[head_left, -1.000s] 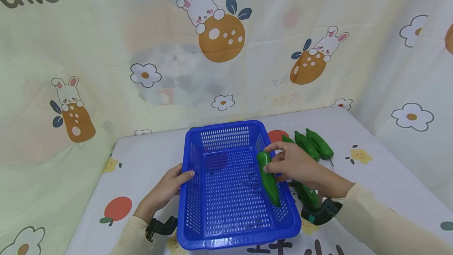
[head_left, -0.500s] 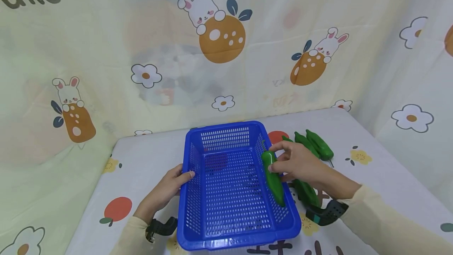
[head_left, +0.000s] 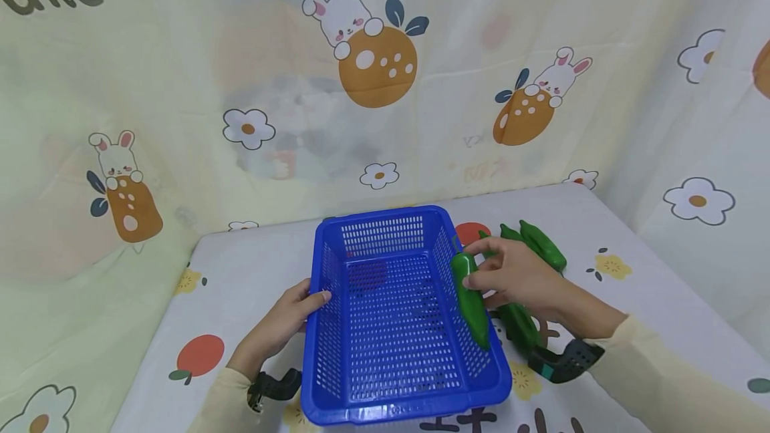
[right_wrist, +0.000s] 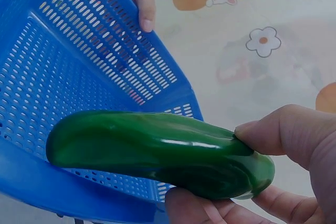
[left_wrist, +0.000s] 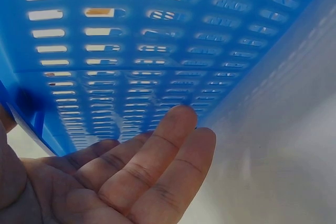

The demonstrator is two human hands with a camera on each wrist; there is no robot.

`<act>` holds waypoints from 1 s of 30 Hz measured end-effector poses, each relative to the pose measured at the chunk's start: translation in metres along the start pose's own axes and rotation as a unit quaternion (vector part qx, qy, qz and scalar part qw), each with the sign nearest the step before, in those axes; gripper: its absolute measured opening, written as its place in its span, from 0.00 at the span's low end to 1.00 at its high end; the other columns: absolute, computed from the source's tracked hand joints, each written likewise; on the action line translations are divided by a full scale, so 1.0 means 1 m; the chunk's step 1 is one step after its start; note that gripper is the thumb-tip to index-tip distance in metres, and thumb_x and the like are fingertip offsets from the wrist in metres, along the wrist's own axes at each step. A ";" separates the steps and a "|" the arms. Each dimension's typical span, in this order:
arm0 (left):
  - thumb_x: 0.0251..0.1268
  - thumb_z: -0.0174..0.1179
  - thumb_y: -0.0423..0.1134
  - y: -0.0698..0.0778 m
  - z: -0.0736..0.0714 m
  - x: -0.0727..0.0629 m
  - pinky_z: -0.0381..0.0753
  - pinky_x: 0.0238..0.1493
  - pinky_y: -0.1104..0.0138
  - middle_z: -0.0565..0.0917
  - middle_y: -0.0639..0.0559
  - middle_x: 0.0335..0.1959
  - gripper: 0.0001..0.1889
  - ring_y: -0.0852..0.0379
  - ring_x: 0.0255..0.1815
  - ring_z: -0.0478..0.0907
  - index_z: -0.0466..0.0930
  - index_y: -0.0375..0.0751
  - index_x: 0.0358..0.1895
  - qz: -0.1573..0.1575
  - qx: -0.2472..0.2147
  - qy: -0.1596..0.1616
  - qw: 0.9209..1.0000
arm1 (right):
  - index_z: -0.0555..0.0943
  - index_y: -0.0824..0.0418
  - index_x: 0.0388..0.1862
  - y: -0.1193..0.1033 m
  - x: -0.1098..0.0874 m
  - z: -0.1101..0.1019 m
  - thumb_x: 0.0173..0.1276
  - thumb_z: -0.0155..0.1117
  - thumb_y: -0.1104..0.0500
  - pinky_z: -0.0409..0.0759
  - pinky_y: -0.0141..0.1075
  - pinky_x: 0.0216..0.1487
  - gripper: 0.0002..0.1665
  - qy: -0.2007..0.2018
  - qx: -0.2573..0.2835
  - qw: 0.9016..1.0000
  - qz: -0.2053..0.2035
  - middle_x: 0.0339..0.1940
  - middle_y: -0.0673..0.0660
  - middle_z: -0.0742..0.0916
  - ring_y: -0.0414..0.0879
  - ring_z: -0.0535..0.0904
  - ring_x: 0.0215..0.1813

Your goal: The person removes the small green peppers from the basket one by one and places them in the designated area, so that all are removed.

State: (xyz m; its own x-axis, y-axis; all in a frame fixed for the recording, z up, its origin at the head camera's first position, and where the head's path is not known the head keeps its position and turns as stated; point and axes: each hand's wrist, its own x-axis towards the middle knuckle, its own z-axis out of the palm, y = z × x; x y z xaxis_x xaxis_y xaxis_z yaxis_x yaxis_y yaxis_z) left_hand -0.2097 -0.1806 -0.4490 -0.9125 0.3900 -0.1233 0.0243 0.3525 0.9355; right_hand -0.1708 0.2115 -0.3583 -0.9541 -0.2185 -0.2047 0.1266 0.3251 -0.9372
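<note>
A long glossy green pepper (head_left: 469, 299) hangs over the right side of the blue perforated plastic basket (head_left: 404, 411). My right hand (head_left: 529, 279) pinches it near its stem end, thumb on one side and fingers on the other, as the right wrist view also shows for the pepper (right_wrist: 142, 145). At the basket's left rim, my left hand (head_left: 279, 326) holds on with the thumb over the edge. In the left wrist view its fingers (left_wrist: 157, 163) lie along the outside of the slotted wall. No pepper shows inside the basket.
Right of the basket, several more green peppers lie on the table; one pepper (head_left: 543, 247) is at the back and another pepper (head_left: 519, 327) is partly behind the right wrist. A printed cloth (head_left: 259, 252) covers the table, with a patterned curtain (head_left: 457, 125) behind.
My right hand has drawn the pepper a little to the right, from inside the basket's right wall to over its right rim. The left hand and basket have stayed put.
</note>
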 end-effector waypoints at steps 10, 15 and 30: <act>0.82 0.52 0.49 0.001 0.000 -0.001 0.87 0.55 0.44 0.83 0.33 0.61 0.32 0.42 0.53 0.87 0.60 0.34 0.79 0.001 -0.001 -0.002 1.000 | 0.65 0.71 0.74 0.001 -0.007 -0.013 0.68 0.70 0.63 0.91 0.51 0.45 0.39 0.015 -0.023 1.000 -0.004 0.38 0.62 0.86 0.52 0.89 0.42; 0.83 0.51 0.49 0.002 -0.001 -0.001 0.87 0.54 0.45 0.83 0.32 0.61 0.32 0.41 0.53 0.87 0.60 0.33 0.79 0.002 -0.003 -0.001 1.000 | 0.64 0.72 0.75 0.005 -0.010 -0.022 0.69 0.69 0.63 0.91 0.52 0.45 0.40 0.019 -0.029 0.999 -0.007 0.38 0.62 0.85 0.52 0.89 0.41; 0.83 0.51 0.50 0.000 0.001 0.001 0.87 0.54 0.45 0.83 0.34 0.61 0.31 0.42 0.53 0.87 0.61 0.36 0.78 -0.006 -0.002 0.005 1.000 | 0.62 0.71 0.76 0.022 -0.018 -0.043 0.70 0.68 0.62 0.91 0.51 0.45 0.40 0.037 -0.063 0.997 0.018 0.39 0.61 0.86 0.51 0.89 0.42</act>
State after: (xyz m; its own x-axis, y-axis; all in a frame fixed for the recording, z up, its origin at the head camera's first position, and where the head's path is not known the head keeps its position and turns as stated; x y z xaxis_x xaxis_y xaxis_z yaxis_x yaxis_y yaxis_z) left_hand -0.2103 -0.1793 -0.4497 -0.9166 0.3773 -0.1320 0.0110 0.3540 0.9352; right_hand -0.1627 0.2619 -0.3634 -0.9675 -0.1374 -0.2125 0.1313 0.4453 -0.8857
